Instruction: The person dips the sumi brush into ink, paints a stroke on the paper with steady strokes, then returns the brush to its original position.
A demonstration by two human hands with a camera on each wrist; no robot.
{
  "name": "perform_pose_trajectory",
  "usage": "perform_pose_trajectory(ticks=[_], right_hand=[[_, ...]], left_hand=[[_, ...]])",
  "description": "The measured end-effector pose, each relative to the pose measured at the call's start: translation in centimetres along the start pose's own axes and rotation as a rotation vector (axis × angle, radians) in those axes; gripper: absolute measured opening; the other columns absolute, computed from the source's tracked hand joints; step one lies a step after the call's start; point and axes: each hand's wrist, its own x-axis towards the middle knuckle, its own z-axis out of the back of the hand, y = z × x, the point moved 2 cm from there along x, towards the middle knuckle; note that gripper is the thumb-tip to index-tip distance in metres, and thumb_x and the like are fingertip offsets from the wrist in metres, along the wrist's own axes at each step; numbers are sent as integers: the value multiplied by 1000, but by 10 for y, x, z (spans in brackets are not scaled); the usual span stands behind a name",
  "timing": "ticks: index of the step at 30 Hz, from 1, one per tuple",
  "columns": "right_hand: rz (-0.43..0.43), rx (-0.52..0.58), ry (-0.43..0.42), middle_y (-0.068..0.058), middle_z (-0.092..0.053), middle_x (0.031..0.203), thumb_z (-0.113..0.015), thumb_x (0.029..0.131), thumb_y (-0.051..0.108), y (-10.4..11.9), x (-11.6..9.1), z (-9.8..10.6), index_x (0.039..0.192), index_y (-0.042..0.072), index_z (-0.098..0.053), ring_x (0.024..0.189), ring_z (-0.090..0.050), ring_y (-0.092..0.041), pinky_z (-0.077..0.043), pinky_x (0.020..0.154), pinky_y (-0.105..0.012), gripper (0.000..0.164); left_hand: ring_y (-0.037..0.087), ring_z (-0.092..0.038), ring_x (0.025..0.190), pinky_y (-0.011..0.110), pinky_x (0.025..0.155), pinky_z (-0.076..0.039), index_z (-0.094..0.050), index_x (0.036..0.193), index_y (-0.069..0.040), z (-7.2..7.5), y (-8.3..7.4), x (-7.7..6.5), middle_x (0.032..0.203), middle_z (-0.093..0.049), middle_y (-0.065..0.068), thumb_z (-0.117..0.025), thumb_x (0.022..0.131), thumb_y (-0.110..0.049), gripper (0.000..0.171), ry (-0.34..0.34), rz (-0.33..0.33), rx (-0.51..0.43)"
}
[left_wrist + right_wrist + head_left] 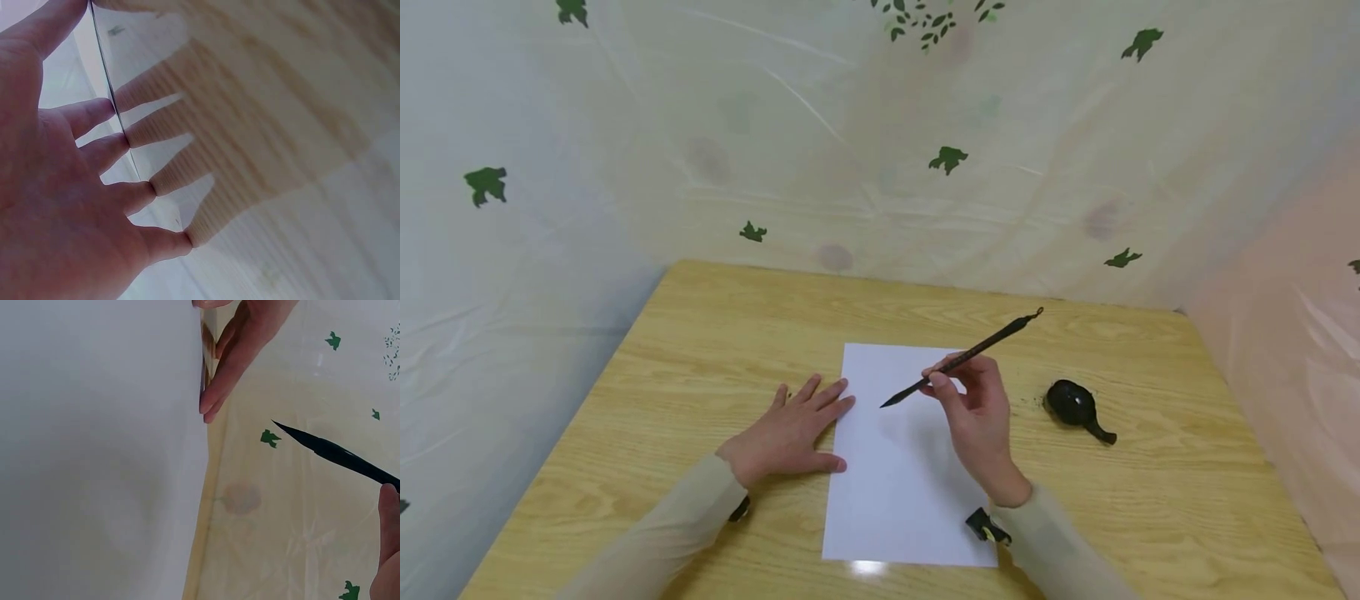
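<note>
A dark calligraphy brush [977,346] is pinched between the thumb and fingers of my right hand [981,417]. It slants above a white sheet of paper [887,508], its black pointed tip [294,432] toward the lower left in the head view and apart from the sheet in the right wrist view. My left hand [793,429] lies flat with fingers spread, thumb and fingertips at the paper's left edge. In the left wrist view its palm [69,194] shows, with the fingertips touching the shiny tabletop. No writing shows on the paper.
Right of the paper, a small glossy black gourd-shaped pot [1071,404] with a stubby handle sits on the wood-grain table [700,325], dark specks beside it. Pale hanging sheets [850,150] with green bird prints enclose the table's back and sides.
</note>
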Motion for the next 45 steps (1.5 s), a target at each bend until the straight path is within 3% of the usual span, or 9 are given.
perform_pose_trajectory(ticks=[4,11,16,31,45], right_hand=[[-3,-31,15,-29,-58,107,-64,99,-6,-2,0,-4,117,-17,-47,100,-69,-17,-62,79,-36,27],[-9,-53,30,-18,-63,107,-64,95,-14,-4,0,-11,116,-14,-50,99,-69,-15,-62,78,-33,26],[-10,-90,54,-22,-64,104,-65,91,-19,-3,1,-16,115,-13,-53,98,-69,-15,-62,78,-34,28],[-35,-125,89,-23,-64,102,-69,92,-13,-7,0,-28,113,-12,-58,97,-68,-16,-62,78,-35,24],[-40,-226,127,-15,-68,102,-71,91,-12,-12,0,-37,113,-7,-61,96,-70,-18,-62,76,-33,25]], left_hand=[[45,-13,156,78,113,-15,-40,161,-16,1,-1,1,171,-25,6,-76,90,-55,89,-3,5,9],[45,-13,156,79,112,-15,-40,161,-15,1,-1,0,171,-25,6,-76,90,-55,88,-6,2,2],[45,-13,156,79,112,-15,-41,160,-15,1,0,0,171,-25,6,-75,90,-55,88,-11,0,1],[45,-13,156,80,111,-16,-42,160,-14,1,-1,0,170,-27,7,-76,89,-55,89,-16,4,0],[44,-11,157,79,113,-15,-41,161,-17,1,-2,1,171,-24,5,-76,89,-56,89,5,15,0]])
